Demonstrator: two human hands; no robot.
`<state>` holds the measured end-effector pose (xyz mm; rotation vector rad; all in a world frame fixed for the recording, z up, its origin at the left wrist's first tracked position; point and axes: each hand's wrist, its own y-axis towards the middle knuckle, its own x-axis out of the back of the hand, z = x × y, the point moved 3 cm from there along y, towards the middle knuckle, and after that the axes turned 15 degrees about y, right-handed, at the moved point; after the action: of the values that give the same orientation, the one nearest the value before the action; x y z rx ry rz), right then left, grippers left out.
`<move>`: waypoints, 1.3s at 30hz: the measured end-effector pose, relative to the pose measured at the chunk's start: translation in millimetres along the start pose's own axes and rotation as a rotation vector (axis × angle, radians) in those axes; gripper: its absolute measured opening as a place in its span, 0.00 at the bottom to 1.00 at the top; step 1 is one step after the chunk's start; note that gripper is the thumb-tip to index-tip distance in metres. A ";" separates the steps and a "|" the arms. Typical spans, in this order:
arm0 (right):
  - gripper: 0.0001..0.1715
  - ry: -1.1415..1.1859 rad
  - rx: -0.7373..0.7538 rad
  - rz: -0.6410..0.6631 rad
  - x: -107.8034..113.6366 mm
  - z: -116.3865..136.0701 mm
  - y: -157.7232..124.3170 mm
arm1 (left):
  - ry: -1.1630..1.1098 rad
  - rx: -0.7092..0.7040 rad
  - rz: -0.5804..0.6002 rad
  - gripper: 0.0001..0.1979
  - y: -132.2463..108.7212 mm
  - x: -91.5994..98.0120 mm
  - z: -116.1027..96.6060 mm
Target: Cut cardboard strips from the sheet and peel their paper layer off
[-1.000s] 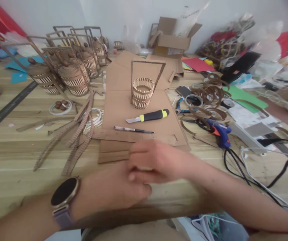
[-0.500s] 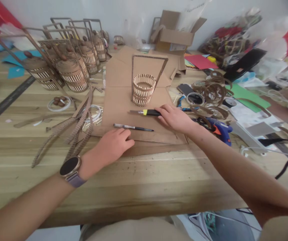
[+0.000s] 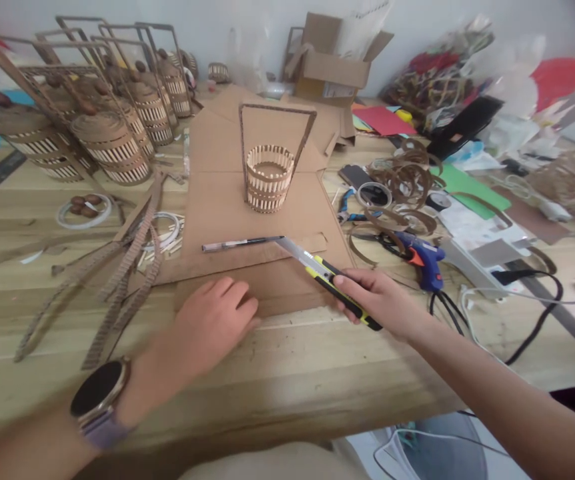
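Note:
My right hand (image 3: 375,300) grips a yellow-and-black utility knife (image 3: 335,283), its long blade out and aimed up and left. In the view, the blade tip appears close to the dark end of a pen (image 3: 232,244) lying on the cardboard. My left hand (image 3: 220,317), with a watch on the wrist, hovers or rests at the near edge of the brown cardboard (image 3: 215,213). Its fingers are loosely bent and slightly apart, with nothing seen in them. A narrow cardboard strip (image 3: 247,257) lies beyond that hand. Behind the pen stands a small slatted basket (image 3: 269,180) with a tall square handle.
Several lidded slatted lanterns (image 3: 112,150) stand at the back left. Left of the cardboard lie textured brown strips (image 3: 132,267) and a white ring (image 3: 85,212) around brown beads. To the right are pliers (image 3: 350,207), coiled strips (image 3: 402,173), a blue glue gun (image 3: 425,260) and a power strip (image 3: 482,260).
My right hand has picked the knife up off the cardboard and drawn it nearer, now pointing up-left. The pen has shifted and tilted. The camera view has swung right.

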<state>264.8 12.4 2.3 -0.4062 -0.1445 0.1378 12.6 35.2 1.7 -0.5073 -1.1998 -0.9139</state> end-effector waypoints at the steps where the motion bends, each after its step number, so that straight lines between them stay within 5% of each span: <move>1: 0.27 0.011 -0.025 0.003 -1.0 -3.3 -0.4 | -0.007 -0.008 0.022 0.07 -5.7 0.7 -4.6; 10: 0.21 -0.144 -0.077 0.007 -11.5 -5.0 -3.1 | 0.214 -0.109 -0.101 0.18 -26.2 -2.2 -9.0; 24: 0.11 -0.237 0.031 0.278 -14.5 11.9 -20.0 | 0.237 -0.169 -0.204 0.18 -53.2 -4.1 0.0; 30: 0.14 -0.602 0.162 0.377 -30.5 41.2 -4.4 | 0.018 0.019 -0.205 0.14 -31.3 -8.2 20.0; 35: 0.12 -0.978 0.283 0.411 -49.8 52.9 14.1 | -0.068 -0.092 -0.124 0.34 -14.9 -26.1 28.7; 39: 0.09 -1.259 0.314 0.492 -69.7 52.8 22.3 | -0.095 -0.178 -0.039 0.40 -13.7 -39.4 23.9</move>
<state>185.3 41.6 33.5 0.0218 -1.2483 0.8848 -15.5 58.6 -29.5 -0.6785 -1.2237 -1.0457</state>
